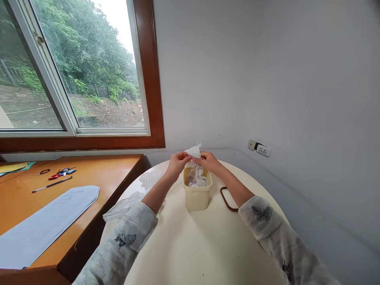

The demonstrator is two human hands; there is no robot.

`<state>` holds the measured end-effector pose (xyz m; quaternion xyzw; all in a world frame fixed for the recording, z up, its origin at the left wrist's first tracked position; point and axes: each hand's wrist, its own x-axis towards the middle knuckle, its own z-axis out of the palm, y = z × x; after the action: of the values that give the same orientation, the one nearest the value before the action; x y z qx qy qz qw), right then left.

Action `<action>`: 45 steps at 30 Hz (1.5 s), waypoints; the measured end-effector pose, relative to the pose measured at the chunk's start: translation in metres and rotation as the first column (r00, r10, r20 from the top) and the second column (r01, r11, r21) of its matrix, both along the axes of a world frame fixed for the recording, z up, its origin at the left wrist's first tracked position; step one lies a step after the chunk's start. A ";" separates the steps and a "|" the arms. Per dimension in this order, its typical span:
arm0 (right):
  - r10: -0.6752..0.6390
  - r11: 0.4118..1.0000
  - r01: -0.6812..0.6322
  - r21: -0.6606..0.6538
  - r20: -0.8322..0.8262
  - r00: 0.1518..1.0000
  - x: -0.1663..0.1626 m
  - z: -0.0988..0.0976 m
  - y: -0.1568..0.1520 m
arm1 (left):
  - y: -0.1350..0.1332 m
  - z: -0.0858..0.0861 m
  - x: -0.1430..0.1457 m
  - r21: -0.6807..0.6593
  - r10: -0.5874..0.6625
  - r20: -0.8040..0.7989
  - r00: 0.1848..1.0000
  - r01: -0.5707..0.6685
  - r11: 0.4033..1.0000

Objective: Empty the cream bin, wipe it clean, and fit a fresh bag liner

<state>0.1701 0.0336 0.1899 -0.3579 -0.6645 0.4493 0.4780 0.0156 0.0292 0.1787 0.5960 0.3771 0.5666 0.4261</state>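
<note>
A small cream plastic bin (197,199) stands upright on the round cream table (204,245). Crumpled thin white plastic, which looks like a plastic bag (194,151), rises out of its mouth, and more of it lies bunched inside. My left hand (178,161) pinches the bag just above the bin's far left side. On the other side, my right hand (208,161) pinches it too, thumb and fingers close to those of the left. Right of the bin, partly behind my right forearm, lies a brown rounded ring (225,200).
Crumpled clear plastic bags (126,204) lie on the table's left side. A wooden desk (118,168) on the left bears papers (56,221), a pen (52,185) and keys (63,171). Behind are a wall with sockets (263,150) and a window (89,67).
</note>
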 end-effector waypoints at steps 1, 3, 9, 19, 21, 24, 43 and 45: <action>-0.023 1.000 0.023 0.006 -0.026 0.999 0.000 0.000 0.002 | 0.002 0.002 -0.001 0.003 0.015 0.010 1.000 -0.015 1.000; -0.056 0.998 0.056 -0.001 -0.077 0.995 0.002 -0.002 0.007 | 0.004 0.005 -0.004 0.008 0.043 0.027 0.999 -0.044 0.999; -0.179 0.983 0.164 -0.084 -0.233 0.956 0.014 -0.017 0.021 | 0.006 0.009 -0.015 -0.010 0.088 0.060 0.994 -0.087 0.996; 0.008 0.988 -0.067 -0.140 -0.387 0.922 0.009 -0.014 0.013 | 0.003 -0.002 -0.010 -0.020 -0.029 -0.194 0.981 0.026 0.999; 0.062 0.982 -0.125 -0.140 -0.391 0.918 0.003 -0.010 0.008 | 0.005 -0.003 -0.005 -0.001 -0.068 -0.279 0.958 0.071 0.997; 0.111 0.970 -0.189 -0.156 -0.406 0.907 -0.002 -0.003 0.003 | 0.010 -0.008 -0.001 0.011 -0.049 -0.334 0.941 0.057 0.998; -0.065 0.974 -0.113 -0.196 -0.718 0.693 0.020 0.019 0.007 | 0.038 -0.036 -0.024 0.057 0.230 -0.584 0.779 -0.243 0.968; -0.098 0.976 -0.062 -0.211 -0.670 0.736 0.022 0.017 0.011 | 0.038 -0.025 -0.023 0.047 0.201 -0.544 0.814 -0.210 0.977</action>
<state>0.1920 0.0448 0.2073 -0.2270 -0.3880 0.6141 0.6487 -0.0074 0.0668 0.1536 0.6850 0.5493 0.4130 0.2418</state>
